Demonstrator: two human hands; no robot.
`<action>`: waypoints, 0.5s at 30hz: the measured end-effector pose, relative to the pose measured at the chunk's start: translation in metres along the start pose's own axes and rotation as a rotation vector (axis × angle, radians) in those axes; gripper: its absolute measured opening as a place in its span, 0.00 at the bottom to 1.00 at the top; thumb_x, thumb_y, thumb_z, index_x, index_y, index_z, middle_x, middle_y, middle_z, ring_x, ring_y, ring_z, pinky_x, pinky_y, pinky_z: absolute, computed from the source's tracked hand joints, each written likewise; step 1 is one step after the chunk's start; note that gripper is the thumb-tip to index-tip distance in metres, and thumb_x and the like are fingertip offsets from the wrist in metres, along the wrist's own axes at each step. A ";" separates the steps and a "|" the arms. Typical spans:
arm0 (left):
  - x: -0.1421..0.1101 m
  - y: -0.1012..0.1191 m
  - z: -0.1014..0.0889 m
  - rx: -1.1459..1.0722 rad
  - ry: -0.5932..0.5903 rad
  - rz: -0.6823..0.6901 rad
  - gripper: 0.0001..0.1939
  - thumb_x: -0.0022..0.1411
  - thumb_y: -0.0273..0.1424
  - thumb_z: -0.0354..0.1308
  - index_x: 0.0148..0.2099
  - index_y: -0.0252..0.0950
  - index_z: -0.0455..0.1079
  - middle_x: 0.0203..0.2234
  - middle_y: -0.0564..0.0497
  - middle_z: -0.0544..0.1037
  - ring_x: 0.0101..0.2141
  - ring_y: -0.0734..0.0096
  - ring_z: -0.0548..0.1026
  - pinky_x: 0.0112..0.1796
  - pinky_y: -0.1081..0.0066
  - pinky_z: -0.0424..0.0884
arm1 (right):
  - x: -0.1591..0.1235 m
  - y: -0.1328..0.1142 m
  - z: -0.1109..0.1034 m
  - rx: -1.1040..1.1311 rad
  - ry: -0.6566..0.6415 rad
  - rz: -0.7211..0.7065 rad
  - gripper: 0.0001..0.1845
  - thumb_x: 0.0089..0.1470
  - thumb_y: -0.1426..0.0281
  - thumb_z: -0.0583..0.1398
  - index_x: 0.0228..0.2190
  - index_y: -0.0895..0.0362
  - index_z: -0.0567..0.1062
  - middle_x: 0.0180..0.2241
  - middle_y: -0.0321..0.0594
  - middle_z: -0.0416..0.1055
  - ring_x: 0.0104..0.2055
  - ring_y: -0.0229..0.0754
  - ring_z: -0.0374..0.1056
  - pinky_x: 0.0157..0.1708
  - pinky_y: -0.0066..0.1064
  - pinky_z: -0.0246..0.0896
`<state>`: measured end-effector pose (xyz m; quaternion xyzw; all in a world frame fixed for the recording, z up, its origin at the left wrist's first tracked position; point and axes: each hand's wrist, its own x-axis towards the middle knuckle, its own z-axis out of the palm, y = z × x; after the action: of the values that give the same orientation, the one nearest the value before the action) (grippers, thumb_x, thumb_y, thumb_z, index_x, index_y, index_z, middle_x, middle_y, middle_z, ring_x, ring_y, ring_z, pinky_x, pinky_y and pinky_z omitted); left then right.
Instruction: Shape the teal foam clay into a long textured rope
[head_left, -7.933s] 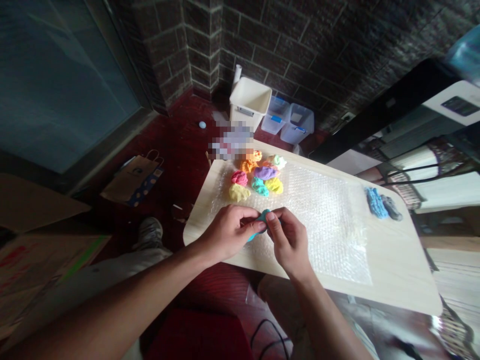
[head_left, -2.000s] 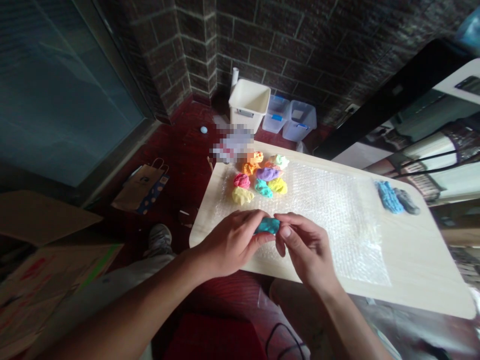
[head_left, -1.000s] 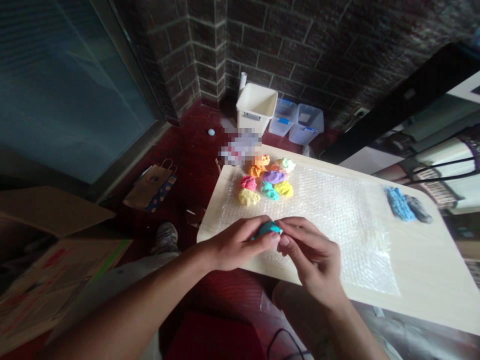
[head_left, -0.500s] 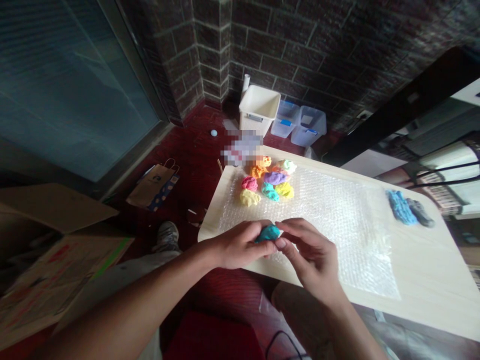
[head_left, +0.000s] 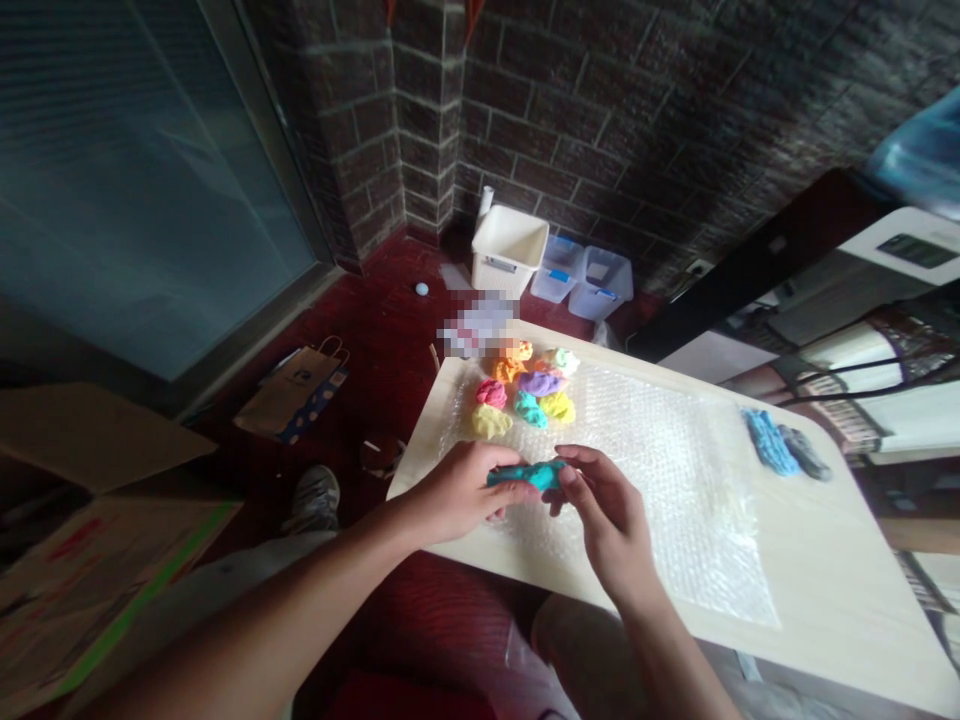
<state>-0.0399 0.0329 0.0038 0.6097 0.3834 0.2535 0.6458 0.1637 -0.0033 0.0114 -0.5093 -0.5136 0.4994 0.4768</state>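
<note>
A lump of teal modelling clay is held above the table's near edge, drawn out long between both hands. My left hand is closed on its left end, thumb along the near side. The thumb and fingers of my right hand pinch the other end. Just beyond lie several soft lumps of clay on bubble wrap: pale yellow, pink, turquoise, yellow, purple, orange and whitish.
On the right of the pale wooden table lie a blue clay piece and a grey one. A white bin and clear boxes stand on the floor behind. Cardboard boxes and a paper bag are at left.
The teal clay has gone from a compact lump to a longer strip, with more of it showing between my hands. The view has shifted slightly.
</note>
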 end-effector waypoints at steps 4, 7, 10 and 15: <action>0.006 -0.003 -0.001 -0.101 0.187 -0.057 0.21 0.55 0.43 0.73 0.44 0.33 0.76 0.25 0.53 0.76 0.21 0.74 0.71 0.23 0.74 0.64 | 0.002 0.002 0.000 -0.096 -0.054 -0.018 0.14 0.60 0.60 0.68 0.44 0.55 0.81 0.33 0.40 0.78 0.33 0.40 0.73 0.34 0.32 0.71; 0.011 -0.003 -0.001 -0.305 0.300 0.019 0.26 0.51 0.42 0.76 0.44 0.32 0.73 0.27 0.51 0.78 0.25 0.72 0.74 0.26 0.74 0.68 | 0.003 0.002 0.003 -0.058 -0.052 0.015 0.13 0.59 0.60 0.69 0.41 0.55 0.82 0.32 0.40 0.79 0.34 0.41 0.74 0.36 0.33 0.71; 0.013 -0.003 0.005 -0.359 0.273 0.130 0.21 0.57 0.44 0.72 0.41 0.32 0.73 0.34 0.47 0.80 0.34 0.67 0.77 0.36 0.70 0.72 | 0.002 0.001 0.010 0.025 -0.084 0.077 0.13 0.57 0.59 0.70 0.36 0.56 0.81 0.31 0.41 0.80 0.32 0.41 0.73 0.35 0.32 0.71; 0.009 -0.005 0.013 -0.244 0.307 0.120 0.19 0.70 0.49 0.57 0.40 0.36 0.71 0.36 0.48 0.80 0.38 0.65 0.78 0.41 0.69 0.72 | 0.001 0.002 0.012 -0.028 -0.137 0.061 0.14 0.57 0.58 0.70 0.35 0.57 0.81 0.32 0.42 0.80 0.34 0.42 0.74 0.36 0.33 0.72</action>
<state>-0.0251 0.0315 -0.0034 0.5029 0.4069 0.4260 0.6324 0.1521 -0.0031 0.0084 -0.4962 -0.5362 0.5402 0.4178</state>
